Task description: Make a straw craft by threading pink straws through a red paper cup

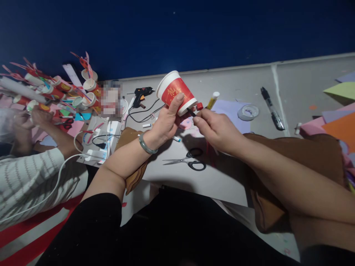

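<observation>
Head view: the left hand (166, 123) is curled around the lower wall of the paper cup (180, 85), holding it above the desk (235, 81), toward the far edge. The cup's long axis slants: mouth up-left, base down-right toward the right hand (215, 127). This hand is pinched closed on a dark slim tool (191, 111) at the base; contact is unclear. Desk surface shows between the tape roll (242, 114) and the far edge. Scissors (183, 160) lie toward the near edge.

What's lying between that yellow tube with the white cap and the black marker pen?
In the head view, a sheet of lavender paper and a round, pale roll of tape lie between the tube and the pen.
</observation>
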Motion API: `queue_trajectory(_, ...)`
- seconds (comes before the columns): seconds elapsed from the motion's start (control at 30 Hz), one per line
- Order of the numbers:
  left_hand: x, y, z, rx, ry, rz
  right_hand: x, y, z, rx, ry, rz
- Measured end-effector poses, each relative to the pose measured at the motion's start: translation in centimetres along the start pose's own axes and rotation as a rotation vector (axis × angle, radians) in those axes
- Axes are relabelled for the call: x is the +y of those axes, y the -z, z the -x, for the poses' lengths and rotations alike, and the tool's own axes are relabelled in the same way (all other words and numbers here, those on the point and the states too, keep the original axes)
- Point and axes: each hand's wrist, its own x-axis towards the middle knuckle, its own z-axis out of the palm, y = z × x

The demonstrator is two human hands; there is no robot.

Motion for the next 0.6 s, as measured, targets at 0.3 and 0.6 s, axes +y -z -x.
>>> queue_trajectory(0.3, 0.27, 0.18, -0.15, -0.030, -0.052, -0.037, 0.51, -0.17, 0.56, 0.142, 0.132, 0.671)
queue_trajectory(0.6, 0.29, 0.48, -0.28, -0.037, -0.043, -0.025, -0.09, -0.48, 0.65, 0.176, 0.113, 0.554)
